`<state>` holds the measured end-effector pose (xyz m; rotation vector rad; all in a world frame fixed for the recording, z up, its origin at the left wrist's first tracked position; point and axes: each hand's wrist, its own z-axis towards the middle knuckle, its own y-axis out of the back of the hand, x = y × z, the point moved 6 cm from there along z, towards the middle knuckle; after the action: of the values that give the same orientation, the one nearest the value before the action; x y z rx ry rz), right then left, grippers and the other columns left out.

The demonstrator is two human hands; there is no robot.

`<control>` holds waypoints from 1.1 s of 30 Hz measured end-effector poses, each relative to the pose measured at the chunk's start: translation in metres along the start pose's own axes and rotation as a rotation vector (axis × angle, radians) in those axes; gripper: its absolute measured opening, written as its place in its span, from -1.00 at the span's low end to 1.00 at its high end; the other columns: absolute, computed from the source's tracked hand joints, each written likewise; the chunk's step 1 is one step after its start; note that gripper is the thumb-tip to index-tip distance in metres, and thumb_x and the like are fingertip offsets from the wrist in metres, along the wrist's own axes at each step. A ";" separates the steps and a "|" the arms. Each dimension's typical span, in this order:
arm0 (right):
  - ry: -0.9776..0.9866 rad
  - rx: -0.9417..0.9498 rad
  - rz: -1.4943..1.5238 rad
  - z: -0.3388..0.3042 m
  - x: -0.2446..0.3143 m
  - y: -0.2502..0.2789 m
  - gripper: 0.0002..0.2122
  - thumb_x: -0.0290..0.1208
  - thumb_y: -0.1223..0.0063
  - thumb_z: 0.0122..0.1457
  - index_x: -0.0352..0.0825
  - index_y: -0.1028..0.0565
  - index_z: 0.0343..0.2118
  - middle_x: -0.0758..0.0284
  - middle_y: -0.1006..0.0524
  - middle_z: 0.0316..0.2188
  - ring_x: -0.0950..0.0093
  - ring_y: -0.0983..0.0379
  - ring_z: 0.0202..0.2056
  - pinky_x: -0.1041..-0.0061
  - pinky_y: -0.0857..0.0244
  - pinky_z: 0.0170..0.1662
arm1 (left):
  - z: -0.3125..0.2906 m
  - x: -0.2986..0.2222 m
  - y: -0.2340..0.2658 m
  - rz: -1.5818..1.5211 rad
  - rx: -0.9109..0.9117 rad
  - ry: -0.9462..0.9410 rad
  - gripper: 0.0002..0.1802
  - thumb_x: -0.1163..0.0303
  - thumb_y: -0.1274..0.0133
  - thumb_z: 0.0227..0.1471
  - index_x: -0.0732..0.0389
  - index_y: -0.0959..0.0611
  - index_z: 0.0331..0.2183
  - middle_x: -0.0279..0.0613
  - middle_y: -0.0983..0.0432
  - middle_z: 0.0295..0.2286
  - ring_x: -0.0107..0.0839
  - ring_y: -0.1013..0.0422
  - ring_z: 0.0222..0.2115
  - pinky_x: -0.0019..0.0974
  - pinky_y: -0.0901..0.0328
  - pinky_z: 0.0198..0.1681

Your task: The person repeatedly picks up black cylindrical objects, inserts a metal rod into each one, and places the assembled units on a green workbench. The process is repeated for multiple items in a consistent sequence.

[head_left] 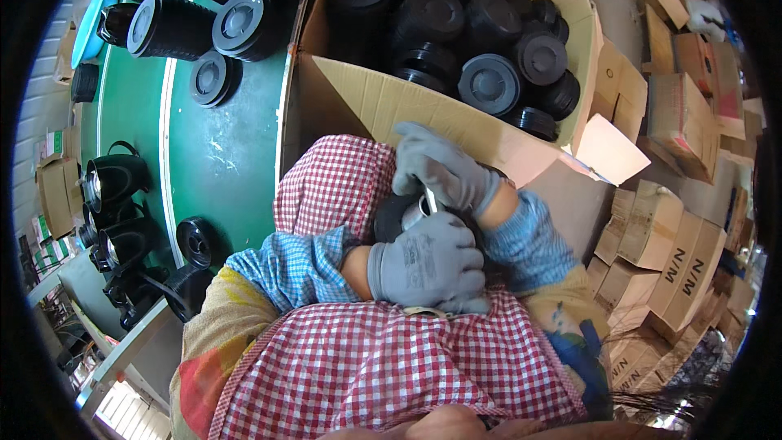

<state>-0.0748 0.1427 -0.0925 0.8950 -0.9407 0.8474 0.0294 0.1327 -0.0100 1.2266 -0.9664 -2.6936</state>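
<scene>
Both of my hands wear grey gloves and work close together over my lap. My left hand [428, 265] is closed in a fist; what lies inside its fingers is hidden. Just beyond it, my right hand [440, 167] has its fingers bent and pressed together, their grip also hidden. Between the hands shows a black round part [389, 218] with a silvery metal middle [415, 212]. A thin whitish strip [430, 200] stands up between the two gloves, touching or nearly touching both. The black part rests against my red checked apron [334, 183], mostly covered by the hands.
An open cardboard box [366, 98] full of black round lidded parts stands ahead. On the left, a green table [224, 147] carries stacked black discs [213, 79] and black pots with handles [118, 179]. Cardboard cartons [684, 269] are piled at the right.
</scene>
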 end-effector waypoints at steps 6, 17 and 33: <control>-0.152 -0.194 -0.291 -0.056 0.050 0.024 -0.42 0.30 0.18 0.23 -0.21 -0.57 -0.39 0.35 -0.49 -0.51 0.33 -0.45 -0.30 0.20 -0.22 0.03 | -0.024 0.007 0.042 -0.669 -0.093 -0.172 -0.72 0.38 -0.28 0.05 0.17 -0.55 -0.61 -0.24 -0.41 -0.60 -0.21 -0.42 -0.45 -0.04 -0.40 -0.23; -0.317 0.315 -0.392 -0.032 0.022 0.030 -0.44 0.20 -0.41 -0.22 -0.11 -0.58 -0.24 0.37 -0.56 -0.29 0.21 -0.43 -0.14 0.24 -0.25 0.01 | -0.033 -0.003 0.135 -0.249 0.059 0.803 -0.40 0.39 0.00 0.22 0.44 -0.33 0.22 0.25 -0.34 0.14 -0.09 -0.29 0.19 -0.09 -0.26 0.23; -0.449 0.733 -0.409 -0.019 -0.004 0.024 -0.41 0.29 -0.34 -0.17 -0.13 -0.62 -0.21 0.25 -0.66 -0.30 0.22 -0.60 -0.20 0.24 -0.41 -0.12 | -0.016 0.046 0.035 -0.027 0.697 1.313 -0.57 0.31 -0.08 0.14 0.32 -0.42 -0.02 0.16 -0.59 -0.43 0.03 -0.59 -0.42 -0.01 -0.48 -0.34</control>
<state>-0.0922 0.1686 -0.0961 1.9003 -0.7752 0.6397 0.0006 0.0840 -0.0299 2.4677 -1.4820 -0.9169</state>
